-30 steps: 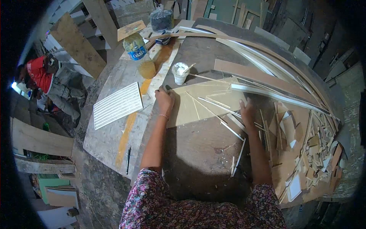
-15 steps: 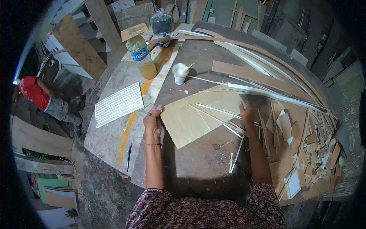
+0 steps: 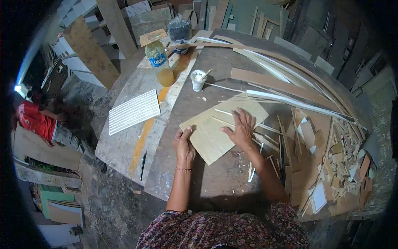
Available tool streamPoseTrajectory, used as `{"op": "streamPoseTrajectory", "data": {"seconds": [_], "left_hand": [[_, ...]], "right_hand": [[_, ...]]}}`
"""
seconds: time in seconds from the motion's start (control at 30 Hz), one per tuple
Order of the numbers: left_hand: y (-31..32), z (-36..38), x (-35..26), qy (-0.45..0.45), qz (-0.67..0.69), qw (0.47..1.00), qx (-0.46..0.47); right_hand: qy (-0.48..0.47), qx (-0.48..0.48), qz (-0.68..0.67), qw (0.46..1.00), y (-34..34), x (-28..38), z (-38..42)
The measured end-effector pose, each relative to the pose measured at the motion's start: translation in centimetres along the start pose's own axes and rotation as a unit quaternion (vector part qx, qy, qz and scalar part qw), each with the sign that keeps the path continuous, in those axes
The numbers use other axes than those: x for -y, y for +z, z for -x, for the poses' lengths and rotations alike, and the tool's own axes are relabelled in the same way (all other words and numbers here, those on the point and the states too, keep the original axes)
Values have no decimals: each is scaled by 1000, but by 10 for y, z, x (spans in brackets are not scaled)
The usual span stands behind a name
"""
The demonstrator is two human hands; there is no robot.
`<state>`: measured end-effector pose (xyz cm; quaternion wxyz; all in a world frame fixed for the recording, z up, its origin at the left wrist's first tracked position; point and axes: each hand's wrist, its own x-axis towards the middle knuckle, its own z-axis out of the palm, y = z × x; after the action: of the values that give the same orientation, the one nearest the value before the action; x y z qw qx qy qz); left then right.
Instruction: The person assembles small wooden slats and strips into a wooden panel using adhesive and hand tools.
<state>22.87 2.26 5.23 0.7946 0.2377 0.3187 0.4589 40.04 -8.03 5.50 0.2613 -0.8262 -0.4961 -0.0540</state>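
Note:
A pale thin wooden board (image 3: 207, 143) lies tilted across the dark worktable. My left hand (image 3: 183, 145) grips its left edge, thumb on top and fingers at the side. Over the board's right part, my right hand (image 3: 241, 128) is spread flat, fingers apart, touching the board and the thin wood strips (image 3: 265, 126) on it. Beyond the board stands a white cup (image 3: 198, 81) with a stick in it. To the left lies a white ribbed panel (image 3: 134, 113).
A plastic bottle (image 3: 159, 64) of yellowish liquid and a dark-filled bag (image 3: 179, 30) stand at the back left. Wood scraps (image 3: 344, 166) are heaped at the right. A pen (image 3: 143, 166) lies near the left edge. A person in red (image 3: 37, 120) is at the far left.
My right hand has moved left from the board's right end and spread over it. Some strips have shifted right. The person in red has leaned lower.

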Motion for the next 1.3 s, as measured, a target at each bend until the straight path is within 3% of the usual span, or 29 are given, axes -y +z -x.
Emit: {"op": "streamPoseTrajectory", "data": {"seconds": [0.27,0.3,0.4,0.53,0.67,0.8,0.83,0.93,0.97,1.07,1.13,1.2,1.23,1.3], "left_hand": [[19,31,5,41,-42,995,82],[19,32,7,58,-38,994,79],[20,47,6,115,-86,987,67],[8,68,-13,124,-173,975,68],[-12,96,-29,159,-222,959,68],[-20,132,-41,198,-312,925,95],[-28,137,-40,216,-337,906,137],[-40,151,-31,281,-433,837,184],[-40,153,-26,375,-437,792,203],[-28,169,-30,434,-477,732,219],[-39,177,-24,378,-488,767,178],[-49,176,-19,345,-476,799,125],[-49,178,-22,331,-434,831,107],[-39,188,-38,304,-347,885,61]], "right_hand": [[24,-22,-17,999,5,-14,-8],[3,-56,-27,998,5,-17,-11],[39,-44,0,998,-3,-27,-22],[73,-124,73,987,-9,-49,-30],[127,-143,24,981,-28,-63,-29],[84,-204,-43,974,-34,-64,-22],[45,-253,-20,966,-40,-56,-18],[93,-279,-131,947,-52,-35,-5],[108,-272,-160,943,-61,-24,4],[144,-199,-323,914,-72,14,28],[123,-162,-361,910,-40,7,42],[189,-105,-322,922,-60,23,52],[150,-103,-342,922,-55,11,53],[146,-148,-168,963,-37,-20,50]]}}
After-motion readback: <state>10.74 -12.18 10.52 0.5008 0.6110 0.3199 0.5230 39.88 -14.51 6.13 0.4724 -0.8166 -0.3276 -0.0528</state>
